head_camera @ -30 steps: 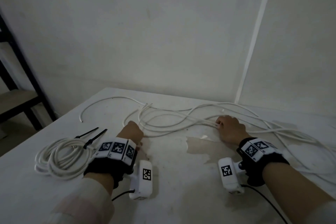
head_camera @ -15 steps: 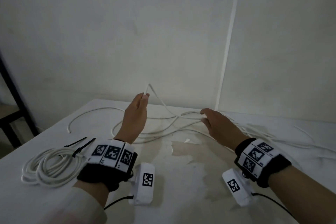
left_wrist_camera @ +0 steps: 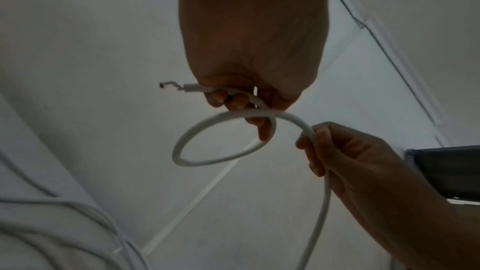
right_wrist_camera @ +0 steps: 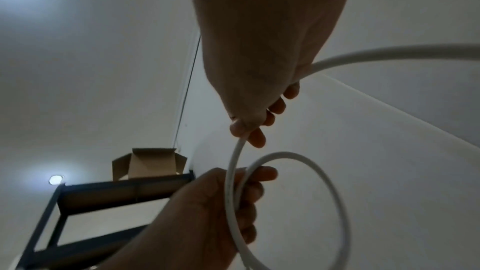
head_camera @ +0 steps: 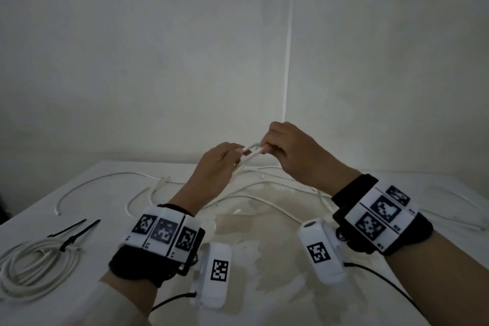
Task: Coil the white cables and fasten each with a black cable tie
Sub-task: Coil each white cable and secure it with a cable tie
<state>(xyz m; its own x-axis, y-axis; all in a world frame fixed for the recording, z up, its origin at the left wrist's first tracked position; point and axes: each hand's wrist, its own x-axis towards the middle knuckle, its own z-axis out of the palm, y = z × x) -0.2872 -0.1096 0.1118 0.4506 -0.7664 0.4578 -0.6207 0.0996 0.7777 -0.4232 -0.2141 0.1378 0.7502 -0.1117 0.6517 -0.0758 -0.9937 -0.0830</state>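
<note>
Above the tabletop I hold both hands together. My left hand pinches the cable by its end, loop hanging at 6 o'clock; my right hand, at 3 o'clock, curls round the next length.

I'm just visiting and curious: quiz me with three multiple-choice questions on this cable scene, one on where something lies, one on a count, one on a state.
1. Where does the finished coil of white cable lie?
A. the table's left part
B. the table's right edge
C. on the shelf

2. How many hands hold the raised white cable?
A. none
B. one
C. two

3. What state is the raised cable in?
A. straight
B. bent into a loop
C. tied off

Answers: 1 A, the head view shows it left of the left hand. 2 C, the right hand grips it too. 3 B, the left wrist view shows one open loop, no tie.
</note>
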